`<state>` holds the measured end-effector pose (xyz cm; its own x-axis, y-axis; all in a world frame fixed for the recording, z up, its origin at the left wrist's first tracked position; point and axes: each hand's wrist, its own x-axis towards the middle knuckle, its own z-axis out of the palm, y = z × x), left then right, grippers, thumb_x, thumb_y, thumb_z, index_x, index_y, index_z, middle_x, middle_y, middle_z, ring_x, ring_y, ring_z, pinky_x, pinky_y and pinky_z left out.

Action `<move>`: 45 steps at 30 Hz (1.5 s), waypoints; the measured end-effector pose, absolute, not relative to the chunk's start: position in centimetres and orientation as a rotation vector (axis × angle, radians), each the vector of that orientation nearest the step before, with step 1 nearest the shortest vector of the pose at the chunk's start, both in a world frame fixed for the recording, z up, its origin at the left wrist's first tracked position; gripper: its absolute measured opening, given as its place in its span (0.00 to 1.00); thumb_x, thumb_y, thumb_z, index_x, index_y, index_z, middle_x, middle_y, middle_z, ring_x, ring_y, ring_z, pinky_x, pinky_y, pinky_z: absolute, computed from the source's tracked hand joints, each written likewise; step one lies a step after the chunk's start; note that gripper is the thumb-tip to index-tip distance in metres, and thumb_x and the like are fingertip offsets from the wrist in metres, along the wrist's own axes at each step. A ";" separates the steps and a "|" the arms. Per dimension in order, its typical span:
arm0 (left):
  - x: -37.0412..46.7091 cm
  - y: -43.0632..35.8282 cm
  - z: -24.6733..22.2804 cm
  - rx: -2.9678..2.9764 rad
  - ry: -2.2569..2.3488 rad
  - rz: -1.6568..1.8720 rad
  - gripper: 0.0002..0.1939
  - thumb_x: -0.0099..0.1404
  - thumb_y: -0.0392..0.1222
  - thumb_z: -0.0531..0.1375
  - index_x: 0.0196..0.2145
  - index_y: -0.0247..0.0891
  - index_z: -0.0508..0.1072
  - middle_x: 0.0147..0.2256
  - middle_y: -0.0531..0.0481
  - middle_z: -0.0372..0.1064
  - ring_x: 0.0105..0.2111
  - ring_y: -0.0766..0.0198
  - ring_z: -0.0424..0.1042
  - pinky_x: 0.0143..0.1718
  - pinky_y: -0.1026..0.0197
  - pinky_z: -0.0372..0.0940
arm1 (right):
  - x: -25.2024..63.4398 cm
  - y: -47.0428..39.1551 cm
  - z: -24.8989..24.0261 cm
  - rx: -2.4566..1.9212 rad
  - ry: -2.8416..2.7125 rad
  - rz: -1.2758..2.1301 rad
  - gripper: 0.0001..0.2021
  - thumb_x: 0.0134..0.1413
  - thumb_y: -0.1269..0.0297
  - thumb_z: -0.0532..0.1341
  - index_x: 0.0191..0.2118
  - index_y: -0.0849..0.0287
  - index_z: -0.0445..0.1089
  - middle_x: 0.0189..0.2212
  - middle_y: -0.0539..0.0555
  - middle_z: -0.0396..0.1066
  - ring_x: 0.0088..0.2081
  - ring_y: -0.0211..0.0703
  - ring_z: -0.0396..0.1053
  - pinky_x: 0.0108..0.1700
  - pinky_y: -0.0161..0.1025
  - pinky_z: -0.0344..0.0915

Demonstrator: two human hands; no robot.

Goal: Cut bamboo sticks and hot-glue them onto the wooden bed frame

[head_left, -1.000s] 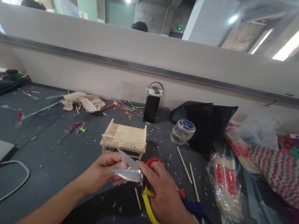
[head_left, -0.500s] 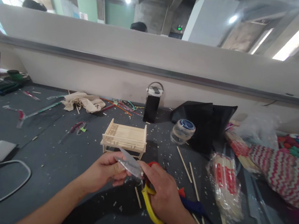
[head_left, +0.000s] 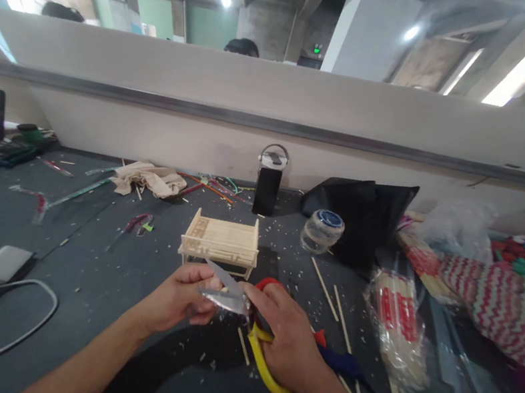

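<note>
My right hand (head_left: 288, 340) grips a pair of scissors (head_left: 230, 300) by its yellow and red handles. The blades are parted and point left toward my left hand (head_left: 184, 298). That hand is closed in a pinch at the blades, its thumb and fingertips pressed together. A small pale bit shows between the blades by the fingertips, too small to name surely. Just beyond both hands stands a little model bed (head_left: 220, 241) built of thin wooden sticks, with railings and short legs. My fingers hide part of its front lower edge.
Loose wooden sticks (head_left: 325, 289) lie right of the model, near a bagged stick bundle (head_left: 396, 315). A clear jar (head_left: 322, 232) and upright phone (head_left: 267, 191) stand behind. A glue gun (head_left: 339, 362), apparently, lies by my right wrist. A charger cable (head_left: 49, 315) loops at left.
My left hand has shifted slightly left, and more of the scissor blades shows beside its fingers. The right hand keeps its hold on the scissors. The whole view has moved a little.
</note>
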<state>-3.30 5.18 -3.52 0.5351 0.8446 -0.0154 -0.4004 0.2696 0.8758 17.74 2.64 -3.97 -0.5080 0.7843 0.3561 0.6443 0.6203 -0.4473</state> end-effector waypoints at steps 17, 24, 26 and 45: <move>-3.4 5.1 -3.9 0.967 0.580 0.871 0.13 0.56 0.46 0.65 0.24 0.34 0.71 0.16 0.57 0.54 0.15 0.73 0.53 0.13 0.70 0.50 | 17.6 2.1 -4.3 -1.119 -2.286 0.348 0.30 0.45 0.79 0.53 0.56 0.55 0.61 0.36 0.54 0.65 0.37 0.45 0.65 0.39 0.42 0.66; -3.0 5.2 -3.8 0.920 0.529 0.873 0.11 0.55 0.38 0.64 0.22 0.35 0.65 0.16 0.59 0.53 0.15 0.74 0.51 0.14 0.71 0.48 | 17.8 2.2 -4.8 -1.149 -2.274 0.259 0.29 0.44 0.78 0.54 0.55 0.56 0.61 0.34 0.54 0.67 0.35 0.45 0.67 0.36 0.41 0.67; -2.9 5.2 -3.7 0.913 0.536 0.877 0.11 0.58 0.41 0.63 0.24 0.36 0.66 0.16 0.59 0.52 0.15 0.74 0.50 0.15 0.71 0.48 | 17.8 2.2 -4.9 -1.166 -2.262 0.254 0.30 0.43 0.78 0.55 0.55 0.57 0.62 0.34 0.55 0.68 0.35 0.46 0.67 0.36 0.42 0.67; -2.5 5.5 -2.6 1.018 0.487 1.054 0.06 0.64 0.41 0.60 0.33 0.36 0.68 0.28 0.50 0.68 0.22 0.70 0.63 0.27 0.64 0.61 | 18.0 3.2 -6.1 -1.088 -1.966 0.271 0.23 0.51 0.75 0.56 0.54 0.55 0.63 0.41 0.55 0.73 0.39 0.44 0.72 0.43 0.41 0.71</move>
